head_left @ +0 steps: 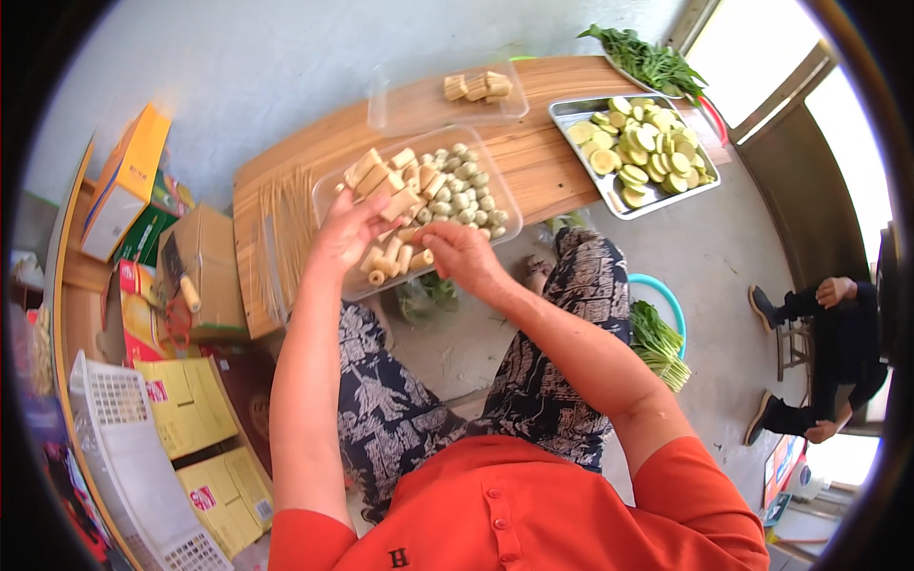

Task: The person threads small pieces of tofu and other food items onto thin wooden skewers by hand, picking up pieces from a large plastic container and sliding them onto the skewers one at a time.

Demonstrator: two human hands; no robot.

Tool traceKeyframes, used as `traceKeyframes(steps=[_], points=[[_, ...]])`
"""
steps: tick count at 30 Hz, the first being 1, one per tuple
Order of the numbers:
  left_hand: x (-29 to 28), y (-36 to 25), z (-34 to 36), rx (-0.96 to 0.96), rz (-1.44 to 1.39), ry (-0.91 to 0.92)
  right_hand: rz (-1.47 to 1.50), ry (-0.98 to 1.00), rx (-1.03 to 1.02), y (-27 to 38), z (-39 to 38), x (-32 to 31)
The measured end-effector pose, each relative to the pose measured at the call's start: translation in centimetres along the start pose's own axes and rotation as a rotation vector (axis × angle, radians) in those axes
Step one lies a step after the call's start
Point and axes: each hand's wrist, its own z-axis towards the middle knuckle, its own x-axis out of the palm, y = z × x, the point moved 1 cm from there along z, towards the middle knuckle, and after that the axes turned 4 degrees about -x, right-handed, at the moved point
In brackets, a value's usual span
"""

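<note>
A clear plastic tray [512,205] on the table holds small pale-green balls [463,190] on its right side and short tan rolls [388,259] with holes in their ends at the front. Over its left part, my left hand [350,228] has its fingers curled around pale tan blocks [376,178], which look like bundled tofu-skin pieces. Close by on the right, my right hand [459,253] is closed in a pinch above the rolls. What lies between its fingertips is too small to make out. Thin wooden skewers [286,224] lie left of the tray.
Behind stands another clear container [405,103] with tan bundles. A metal tray [619,207] of sliced green squash and a plate of leafy greens [647,62] are at the right. Cardboard boxes [205,257] and a white basket [143,466] stand left. A person [828,333] sits far right.
</note>
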Motion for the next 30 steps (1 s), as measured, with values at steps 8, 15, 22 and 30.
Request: traceKeyframes(steps=[8, 15, 22, 30], points=[[0.0, -0.4, 0.4, 0.030, 0.017, -0.093, -0.037, 0.001, 0.010, 1.7, -0.8, -0.4], [-0.9, -0.8, 0.1, 0.081, 0.005, -0.134, -0.353, -0.071, -0.227, 1.6, -1.4, -1.2], [-1.1, -1.1, -0.9, 0.099, 0.054, -0.298, -0.281, -0.196, -0.211, 0.7, 1.6, -3.9], [-2.7, -2.0, -1.3, 0.199, 0.399, -0.372, -0.409, -0.347, -0.006, -1.5, 12.3, -10.5]])
